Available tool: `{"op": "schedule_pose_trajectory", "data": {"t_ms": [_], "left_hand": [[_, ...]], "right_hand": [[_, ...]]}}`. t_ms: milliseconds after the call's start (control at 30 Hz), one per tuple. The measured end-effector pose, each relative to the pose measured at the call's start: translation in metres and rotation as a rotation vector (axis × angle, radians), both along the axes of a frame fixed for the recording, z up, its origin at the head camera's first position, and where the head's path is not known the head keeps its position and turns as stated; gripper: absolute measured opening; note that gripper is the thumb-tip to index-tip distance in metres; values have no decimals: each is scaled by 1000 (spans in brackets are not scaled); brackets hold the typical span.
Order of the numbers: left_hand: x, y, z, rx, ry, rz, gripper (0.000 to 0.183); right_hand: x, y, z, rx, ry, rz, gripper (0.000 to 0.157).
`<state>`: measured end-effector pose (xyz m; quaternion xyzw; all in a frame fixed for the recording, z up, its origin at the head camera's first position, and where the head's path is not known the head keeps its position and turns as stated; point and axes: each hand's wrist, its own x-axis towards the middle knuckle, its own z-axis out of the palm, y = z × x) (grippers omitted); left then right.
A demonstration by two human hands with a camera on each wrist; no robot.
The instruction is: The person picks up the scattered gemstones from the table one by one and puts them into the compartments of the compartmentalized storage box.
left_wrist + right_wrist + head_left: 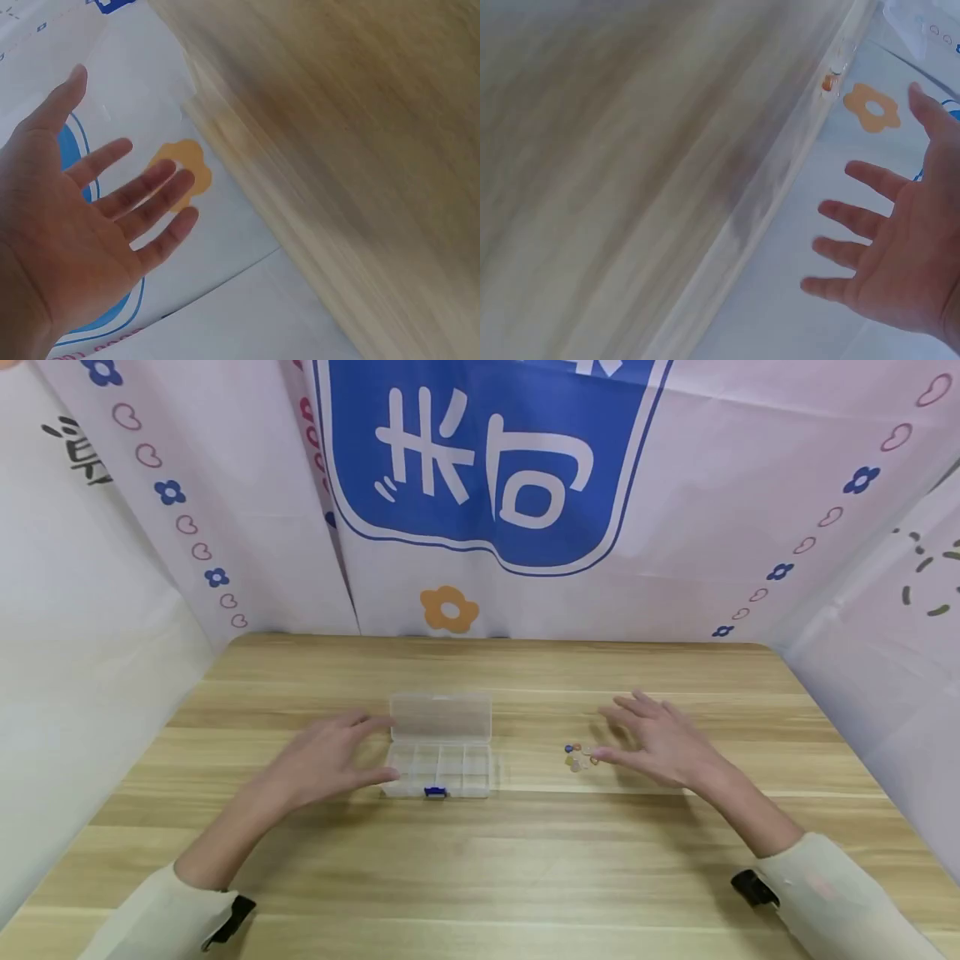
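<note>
A clear plastic compartment box (450, 764) stands on the wooden table (480, 877), its lid (441, 718) raised at the back and a blue latch (435, 792) on its front. My left hand (318, 764) is just left of the box, thumb and fingers spread, fingertips overlapping its left side in the head view. To the right of the box lies a small cluster of coloured, bead-like pieces (576, 762). Beside them hovers my right hand (663, 743), fingers apart, its thumb tip at the cluster's right side. Both palms (67, 232) (907, 255) hold nothing.
A white cloth backdrop (675, 593) with blue and orange prints hangs behind the table, and white cloth sides (97, 652) flank it. Bare wood lies between the box and the coloured pieces. Black straps (228, 920) sit at both sleeves.
</note>
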<state>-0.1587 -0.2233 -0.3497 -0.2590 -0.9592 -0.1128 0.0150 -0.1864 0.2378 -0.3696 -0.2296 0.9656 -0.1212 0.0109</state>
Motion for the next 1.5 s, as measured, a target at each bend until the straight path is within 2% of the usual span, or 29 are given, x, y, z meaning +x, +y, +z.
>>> {"op": "schedule_pose_trajectory", "data": {"t_ms": [167, 400, 567, 867, 1200, 1500], "left_hand": [[-3, 0, -3, 48, -78, -32, 73], [-12, -1, -8, 111, -191, -69, 71], [-16, 0, -12, 149, -235, -79, 69], [-20, 0, -16, 195, -284, -79, 61], [-21, -1, -18, 210, -307, -81, 63], [-26, -1, -19, 309, -396, -111, 59]], "right_hand": [[-3, -8, -4, -44, -11, 66, 64], [-9, -16, -10, -118, -53, 117, 34], [-12, -19, -12, -120, -58, 141, 22], [-18, -23, -14, -133, -55, 148, 11], [-23, -25, -13, -148, -100, 106, 10], [-23, -28, -4, -204, -132, 73, 7]]}}
